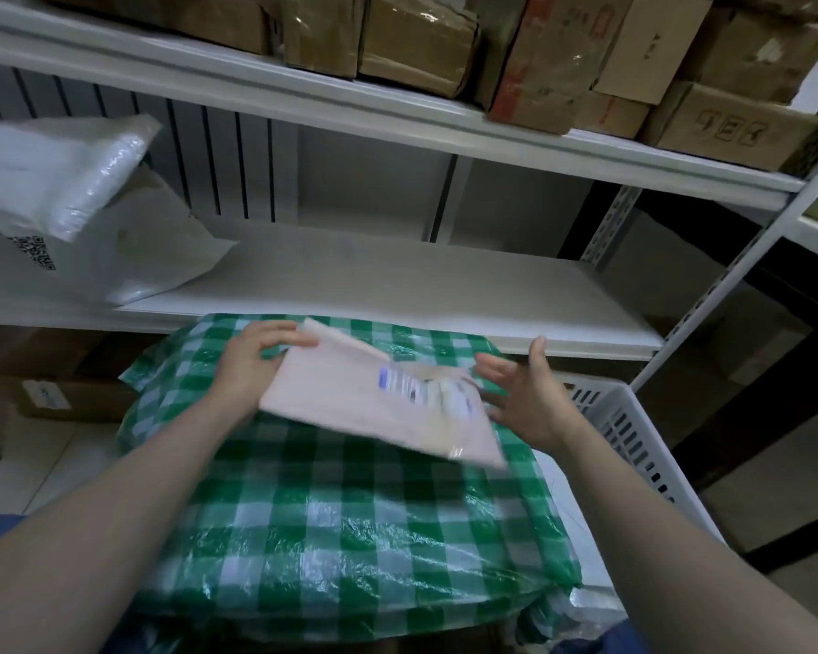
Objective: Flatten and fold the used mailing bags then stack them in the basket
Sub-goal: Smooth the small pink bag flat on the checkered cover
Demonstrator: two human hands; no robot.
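A folded pink mailing bag [350, 398] with a shipping label hovers, blurred, above a green-and-white checked plastic bag [341, 521] that fills the white basket [633, 427]. My left hand [251, 365] grips the pink bag's left edge, fingers over its top corner. Just off the bag's right end, my right hand [525, 394] is spread with straight fingers and holds nothing.
Two white mailing bags [67, 214] lie on the left of the white shelf board [397, 280] behind the basket. Cardboard boxes [539, 54] crowd the shelf above. More boxes [62, 394] sit on the floor at the left. A metal shelf post [728, 285] runs along the right.
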